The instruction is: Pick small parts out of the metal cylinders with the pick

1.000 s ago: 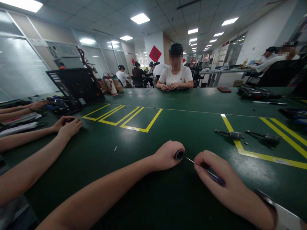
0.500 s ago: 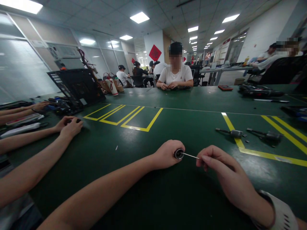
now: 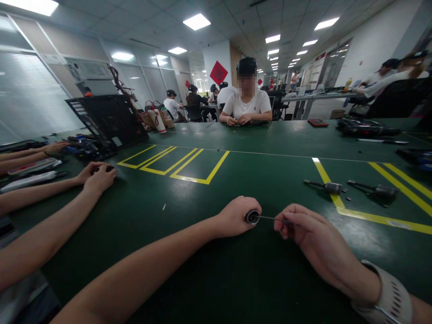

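My left hand [image 3: 236, 217] is wrapped round a dark cylindrical part [image 3: 252, 217], whose round open end faces right. Between its fingertips my right hand [image 3: 297, 222] pinches a thin metal rod [image 3: 267, 218]. The rod's left tip reaches into the open end of the cylinder. To the right, a metal part with a shaft [image 3: 332, 187] lies across a yellow tape line, and a similar part [image 3: 384, 192] rests beside it. Small rings [image 3: 348, 198] lie near these two parts.
The green table [image 3: 141, 225] carries yellow tape outlines. At the left are a co-worker's hands [image 3: 99, 176] and a black frame [image 3: 108, 119]. Across the table sits a person [image 3: 247, 105]. A black tool [image 3: 366, 127] and a red case [image 3: 317, 122] lie at the back right.
My right hand has shifted slightly left, and the rod is now more level, with its tip still in the cylinder. My left hand has hardly moved.
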